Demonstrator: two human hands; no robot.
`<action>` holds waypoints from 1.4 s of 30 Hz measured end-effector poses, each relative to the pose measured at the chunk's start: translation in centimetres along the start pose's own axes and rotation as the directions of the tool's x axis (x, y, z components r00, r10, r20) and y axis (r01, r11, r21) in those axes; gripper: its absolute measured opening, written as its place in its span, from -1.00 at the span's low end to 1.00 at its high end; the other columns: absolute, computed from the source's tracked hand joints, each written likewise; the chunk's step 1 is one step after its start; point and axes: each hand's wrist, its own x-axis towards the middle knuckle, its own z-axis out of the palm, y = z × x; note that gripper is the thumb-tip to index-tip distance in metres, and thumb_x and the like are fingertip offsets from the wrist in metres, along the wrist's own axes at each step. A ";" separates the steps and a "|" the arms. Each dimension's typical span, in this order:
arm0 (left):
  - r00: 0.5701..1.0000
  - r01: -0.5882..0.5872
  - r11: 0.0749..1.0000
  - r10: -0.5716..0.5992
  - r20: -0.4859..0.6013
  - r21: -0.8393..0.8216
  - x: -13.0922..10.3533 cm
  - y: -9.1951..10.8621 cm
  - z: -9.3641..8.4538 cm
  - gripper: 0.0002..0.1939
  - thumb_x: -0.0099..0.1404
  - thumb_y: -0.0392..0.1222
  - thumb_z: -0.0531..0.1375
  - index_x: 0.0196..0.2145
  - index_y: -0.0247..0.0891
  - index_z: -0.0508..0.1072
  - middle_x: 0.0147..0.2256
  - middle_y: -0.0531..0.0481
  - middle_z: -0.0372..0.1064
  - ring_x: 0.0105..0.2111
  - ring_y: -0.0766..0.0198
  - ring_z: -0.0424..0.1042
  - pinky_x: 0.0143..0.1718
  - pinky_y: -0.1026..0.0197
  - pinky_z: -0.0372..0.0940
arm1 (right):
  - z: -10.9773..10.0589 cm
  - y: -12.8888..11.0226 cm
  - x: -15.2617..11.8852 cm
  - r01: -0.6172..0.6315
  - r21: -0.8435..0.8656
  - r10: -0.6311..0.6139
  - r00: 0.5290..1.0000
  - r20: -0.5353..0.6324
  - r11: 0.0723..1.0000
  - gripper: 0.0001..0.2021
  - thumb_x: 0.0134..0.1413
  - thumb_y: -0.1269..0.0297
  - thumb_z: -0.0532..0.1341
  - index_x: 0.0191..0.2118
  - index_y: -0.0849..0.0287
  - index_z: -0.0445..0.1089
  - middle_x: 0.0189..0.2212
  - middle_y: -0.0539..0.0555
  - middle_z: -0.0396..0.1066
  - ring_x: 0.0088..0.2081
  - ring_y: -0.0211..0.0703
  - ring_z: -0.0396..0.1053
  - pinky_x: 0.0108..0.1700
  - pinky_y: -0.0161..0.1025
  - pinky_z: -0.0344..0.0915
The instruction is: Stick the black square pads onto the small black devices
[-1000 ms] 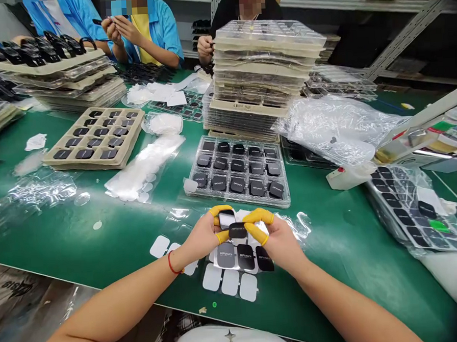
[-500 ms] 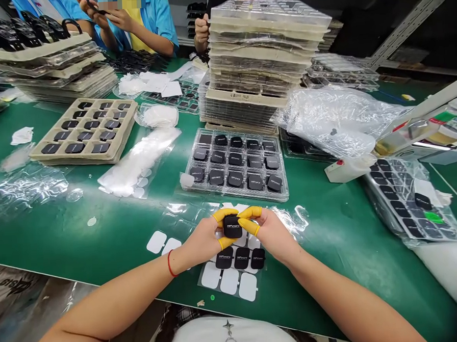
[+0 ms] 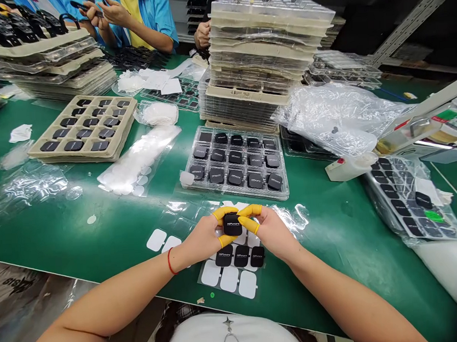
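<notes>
Head view has the left hand (image 3: 201, 239) gripping the lettered black square (image 3: 232, 225) over the table (image 3: 120, 233), right hand (image 3: 273, 232) pinching its upper-right corner, its face seemingly nearly settled, three lettered black labels (image 3: 241, 256) lying unused below.

White "HiFuture" on the black square (image 3: 232, 224) in front of the clear tray (image 3: 248, 193), plus three black stickers (image 3: 241, 256) there.
</notes>
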 end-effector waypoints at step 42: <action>0.983 0.180 0.935 -0.159 0.094 -0.305 1.7 0.7 -7.8 -0.56 0.22 -0.07 0.19 -0.01 -0.39 0.30 -0.37 -0.15 0.50 -0.29 0.13 0.48 -0.12 0.07 0.27 | -4.2 -7.8 17.1 0.230 -0.757 -0.542 0.819 -0.189 0.612 -0.64 0.18 0.30 0.00 0.01 0.27 0.36 -0.03 0.21 0.34 0.01 0.03 0.17 0.07 -0.10 0.01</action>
